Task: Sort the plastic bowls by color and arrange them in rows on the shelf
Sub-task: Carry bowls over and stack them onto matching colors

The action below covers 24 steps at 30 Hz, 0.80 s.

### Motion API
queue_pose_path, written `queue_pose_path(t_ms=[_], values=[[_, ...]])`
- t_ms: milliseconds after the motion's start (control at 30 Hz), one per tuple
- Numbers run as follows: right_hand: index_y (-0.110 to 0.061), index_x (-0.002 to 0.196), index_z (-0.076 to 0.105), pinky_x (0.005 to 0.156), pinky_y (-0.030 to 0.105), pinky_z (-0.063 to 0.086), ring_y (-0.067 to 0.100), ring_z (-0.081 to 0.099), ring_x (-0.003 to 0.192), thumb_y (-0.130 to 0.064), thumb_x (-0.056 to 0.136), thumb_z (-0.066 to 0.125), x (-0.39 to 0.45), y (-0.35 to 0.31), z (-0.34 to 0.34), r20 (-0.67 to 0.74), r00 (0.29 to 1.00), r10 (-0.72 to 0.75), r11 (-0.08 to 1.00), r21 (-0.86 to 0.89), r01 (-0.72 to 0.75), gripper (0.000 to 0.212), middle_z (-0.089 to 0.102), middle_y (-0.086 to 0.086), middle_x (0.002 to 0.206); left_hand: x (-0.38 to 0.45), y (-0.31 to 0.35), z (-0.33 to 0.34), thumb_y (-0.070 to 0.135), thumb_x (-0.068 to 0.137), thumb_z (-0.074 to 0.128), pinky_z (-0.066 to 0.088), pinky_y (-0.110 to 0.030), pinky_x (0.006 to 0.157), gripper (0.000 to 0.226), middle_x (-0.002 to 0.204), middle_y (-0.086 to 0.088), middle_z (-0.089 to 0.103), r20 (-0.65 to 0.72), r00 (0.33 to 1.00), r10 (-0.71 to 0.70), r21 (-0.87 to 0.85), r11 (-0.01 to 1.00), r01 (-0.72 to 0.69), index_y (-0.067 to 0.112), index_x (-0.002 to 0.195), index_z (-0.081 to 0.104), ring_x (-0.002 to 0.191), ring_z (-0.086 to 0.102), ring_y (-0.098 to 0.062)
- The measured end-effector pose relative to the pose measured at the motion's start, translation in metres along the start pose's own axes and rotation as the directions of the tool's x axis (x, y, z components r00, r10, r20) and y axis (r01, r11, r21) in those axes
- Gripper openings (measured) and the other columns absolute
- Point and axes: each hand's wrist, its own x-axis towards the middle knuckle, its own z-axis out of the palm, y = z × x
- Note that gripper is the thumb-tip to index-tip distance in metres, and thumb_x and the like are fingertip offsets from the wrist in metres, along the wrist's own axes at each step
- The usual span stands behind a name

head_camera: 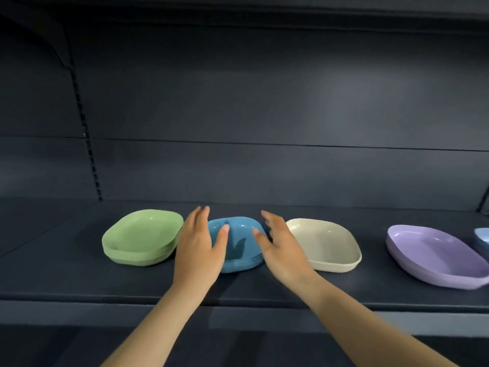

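**Open hands flank the blue stack on a dark shelf**

Nearest the camera, two bare forearms reach up from the lower edge over the shelf's front lip. The shelf is a dark, matte, blue-grey board, dimly lit.

The left hand has its fingers straight and spread, holding nothing, at the left side of the blue bowls. The right hand is likewise spread and holds nothing, at their right side. Whether either palm touches the rim cannot be told.

The bowls stand in one row along the shelf. The green bowls are a nested stack at the left, just beside the blue stack. The cream bowls sit just right of the right hand. The purple bowl lies well apart farther right, and a pale blue bowl is cut by the frame edge.

Behind them rises a dark back panel with one horizontal seam. A slotted upright runs down its left side, and another shelf hangs overhead.
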Motion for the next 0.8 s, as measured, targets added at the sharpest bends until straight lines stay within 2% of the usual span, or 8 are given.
queue_pose_path(t_ms=[67,133,233,367,433,500,667,800], values=[[-0.022,0.146,0.029,0.108,0.012,0.019,0.004,0.025,0.14,-0.026,0.097,0.049,-0.01,-0.008,-0.028,-0.019,0.993,-0.118,0.989,-0.096,0.115,0.053,0.028,-0.012,0.15,0.008,0.019,-0.008,0.038,0.096,0.045,0.022,-0.025,0.11,0.053,0.153,0.004,0.026,0.032,0.986,0.164,0.076,0.983,-0.166,0.016,0.144,0.036,0.14,0.025,-0.013],[-0.023,0.145,0.031,0.1,0.004,0.013,0.002,0.022,0.14,-0.025,0.095,0.053,-0.018,-0.01,-0.065,-0.022,0.978,-0.208,0.949,-0.247,0.196,0.054,0.026,-0.012,0.15,0.018,0.045,-0.009,0.041,0.096,0.044,0.023,-0.025,0.11,0.052,0.153,0.007,0.024,0.164,0.946,0.281,0.147,0.941,-0.305,0.019,0.143,0.037,0.14,0.024,-0.012],[-0.023,0.144,0.033,0.102,0.012,0.017,0.01,0.02,0.141,-0.029,0.093,0.055,-0.028,-0.003,-0.127,0.0,0.972,-0.233,0.861,-0.465,0.207,0.056,0.024,-0.007,0.152,0.026,0.094,0.002,0.047,0.095,0.043,0.024,-0.027,0.11,0.054,0.152,0.007,0.024,0.363,0.849,0.385,0.246,0.839,-0.486,0.021,0.142,0.037,0.14,0.024,-0.012],[-0.022,0.145,0.033,0.113,0.026,0.017,0.019,0.017,0.143,-0.039,0.091,0.055,-0.054,0.027,-0.217,0.018,0.986,-0.165,0.685,-0.718,0.127,0.06,0.024,0.001,0.153,0.012,0.166,0.036,0.052,0.092,0.045,0.028,-0.031,0.11,0.061,0.149,0.004,0.027,0.509,0.73,0.456,0.292,0.706,-0.645,0.021,0.143,0.032,0.137,0.027,-0.016],[-0.024,0.145,0.032,0.113,0.031,0.02,0.02,0.019,0.142,-0.042,0.091,0.054,-0.074,0.046,-0.263,-0.003,0.995,-0.105,0.596,-0.801,0.06,0.061,0.025,0.001,0.153,-0.003,0.206,0.058,0.052,0.092,0.046,0.028,-0.033,0.11,0.063,0.148,0.002,0.028,0.554,0.694,0.459,0.282,0.681,-0.676,0.021,0.144,0.03,0.136,0.028,-0.018],[-0.024,0.145,0.031,0.112,0.032,0.021,0.021,0.02,0.142,-0.042,0.091,0.054,-0.096,0.064,-0.31,-0.042,0.998,-0.036,0.563,-0.826,-0.014,0.062,0.026,0.0,0.151,-0.021,0.247,0.082,0.05,0.092,0.048,0.03,-0.034,0.109,0.063,0.148,0.002,0.029,0.575,0.679,0.456,0.224,0.71,-0.667,0.02,0.145,0.029,0.136,0.03,-0.018],[-0.024,0.142,0.036,0.111,0.036,0.027,0.02,0.025,0.138,-0.038,0.09,0.057,-0.162,0.102,-0.423,-0.128,0.992,0.009,0.607,-0.787,-0.108,0.058,0.032,-0.003,0.145,-0.08,0.35,0.151,0.048,0.092,0.048,0.033,-0.033,0.105,0.059,0.146,0.003,0.033,0.571,0.639,0.516,0.098,0.729,-0.677,0.021,0.143,0.033,0.134,0.032,-0.018],[-0.023,0.141,0.038,0.112,0.04,0.027,0.021,0.024,0.138,-0.04,0.089,0.058,-0.213,0.13,-0.501,-0.168,0.986,-0.005,0.59,-0.796,-0.133,0.059,0.033,-0.002,0.145,-0.13,0.424,0.208,0.046,0.092,0.049,0.034,-0.032,0.102,0.056,0.142,0.001,0.037,0.58,0.609,0.541,0.027,0.734,-0.678,0.02,0.14,0.037,0.13,0.036,-0.019]])
